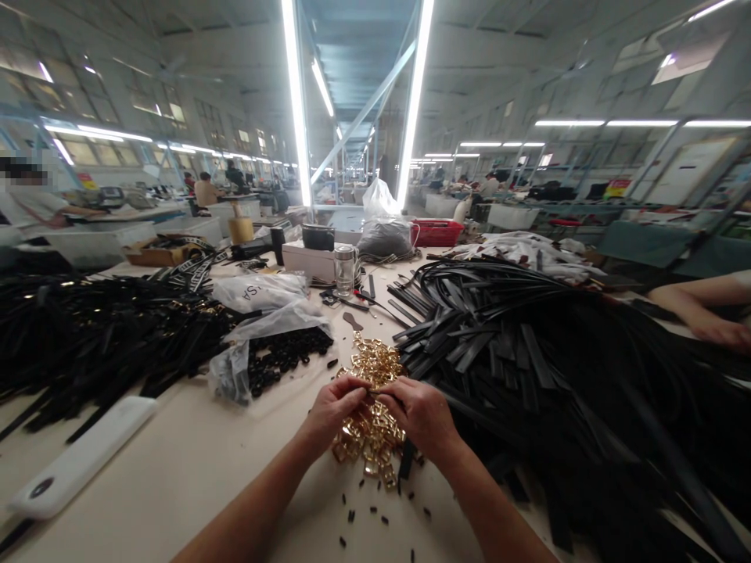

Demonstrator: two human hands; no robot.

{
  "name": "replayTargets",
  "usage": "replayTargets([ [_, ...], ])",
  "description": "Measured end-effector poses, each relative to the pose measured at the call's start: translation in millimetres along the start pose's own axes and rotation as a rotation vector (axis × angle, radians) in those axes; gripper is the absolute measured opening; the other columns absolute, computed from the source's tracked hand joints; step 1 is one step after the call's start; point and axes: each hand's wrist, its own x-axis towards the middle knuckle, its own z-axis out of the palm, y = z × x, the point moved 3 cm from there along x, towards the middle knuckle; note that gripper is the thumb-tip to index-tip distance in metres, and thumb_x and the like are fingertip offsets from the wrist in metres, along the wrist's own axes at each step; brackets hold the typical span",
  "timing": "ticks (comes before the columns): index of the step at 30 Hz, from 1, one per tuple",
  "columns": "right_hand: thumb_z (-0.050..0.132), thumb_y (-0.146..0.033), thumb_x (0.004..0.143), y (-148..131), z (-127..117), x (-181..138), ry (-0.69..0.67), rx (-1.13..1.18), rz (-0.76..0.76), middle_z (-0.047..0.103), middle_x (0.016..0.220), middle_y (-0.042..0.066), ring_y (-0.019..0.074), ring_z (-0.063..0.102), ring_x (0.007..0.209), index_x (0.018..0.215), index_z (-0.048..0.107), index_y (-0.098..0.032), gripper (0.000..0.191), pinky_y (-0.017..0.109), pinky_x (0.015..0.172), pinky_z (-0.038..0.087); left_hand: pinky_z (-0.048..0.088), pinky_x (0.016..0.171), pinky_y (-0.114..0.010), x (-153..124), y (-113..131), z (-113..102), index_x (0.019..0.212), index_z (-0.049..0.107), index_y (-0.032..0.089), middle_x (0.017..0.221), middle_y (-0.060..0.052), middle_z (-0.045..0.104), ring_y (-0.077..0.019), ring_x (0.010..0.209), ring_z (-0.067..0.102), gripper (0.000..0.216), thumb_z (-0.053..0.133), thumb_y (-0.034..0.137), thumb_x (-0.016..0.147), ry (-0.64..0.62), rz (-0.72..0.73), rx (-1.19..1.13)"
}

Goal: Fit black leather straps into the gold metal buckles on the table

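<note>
My left hand [333, 410] and my right hand [423, 416] meet over a heap of gold metal buckles [374, 391] on the beige table [193, 469]. Both hands have their fingers curled and pinched together at the top of the heap, on something small that I cannot make out. A black strap [406, 461] hangs down under my right hand. Small black bits [375, 512] lie scattered in front of the heap, between my forearms.
A large pile of black straps [557, 367] fills the right side; another black pile [94, 344] lies at the left. A clear bag of black loops [275, 352] sits left of the buckles. A white phone-like slab [82, 457] lies near left. Another person's arm [704, 309] rests far right.
</note>
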Motion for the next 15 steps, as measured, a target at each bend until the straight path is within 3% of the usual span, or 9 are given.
replayTargets([
  [3, 0.046, -0.030, 0.094, 1.5, 3.7, 0.1, -0.051, -0.101, -0.029, 0.068, 0.076, 0.002, 0.0135, 0.062, 0.069, 0.080, 0.065, -0.020, 0.026, 0.022, 0.061, 0.033, 0.044, 0.047, -0.022, 1.5, -1.5, -0.6, 0.084, 0.067, 0.012, 0.064, -0.002, 0.064, -0.0118, 0.051, 0.058, 0.034, 0.073, 0.041, 0.068, 0.046, -0.003, 0.103],
  [8, 0.047, -0.032, 0.093, 2.7, 6.4, -0.3, -0.128, -0.182, 0.008, 0.068, 0.065, 0.001, 0.0138, 0.062, 0.058, 0.074, 0.062, -0.020, 0.027, 0.025, 0.053, 0.025, 0.047, 0.054, -0.021, 3.1, 0.0, -1.8, 0.077, 0.068, 0.013, 0.072, -0.004, 0.067, -0.0127, 0.061, 0.061, 0.028, 0.074, 0.039, 0.068, 0.094, 0.141, 0.204],
  [12, 0.053, -0.036, 0.090, -0.3, 2.9, -1.4, -0.128, -0.065, 0.029, 0.071, 0.074, 0.001, 0.0163, 0.066, 0.066, 0.095, 0.064, -0.023, 0.018, 0.023, 0.057, 0.032, 0.045, 0.046, -0.020, 5.0, -6.0, -3.6, 0.087, 0.060, 0.015, 0.066, -0.002, 0.066, -0.0131, 0.053, 0.061, 0.037, 0.074, 0.043, 0.067, 0.114, 0.011, 0.085],
  [15, 0.060, -0.040, 0.085, -2.5, 2.9, -1.4, -0.094, 0.049, 0.054, 0.071, 0.083, 0.001, 0.0175, 0.067, 0.073, 0.101, 0.063, -0.024, 0.023, 0.023, 0.063, 0.039, 0.045, 0.046, -0.018, 6.2, -7.7, -6.5, 0.098, 0.056, 0.015, 0.069, -0.002, 0.068, -0.0122, 0.053, 0.063, 0.044, 0.075, 0.040, 0.067, 0.156, -0.040, -0.009],
])
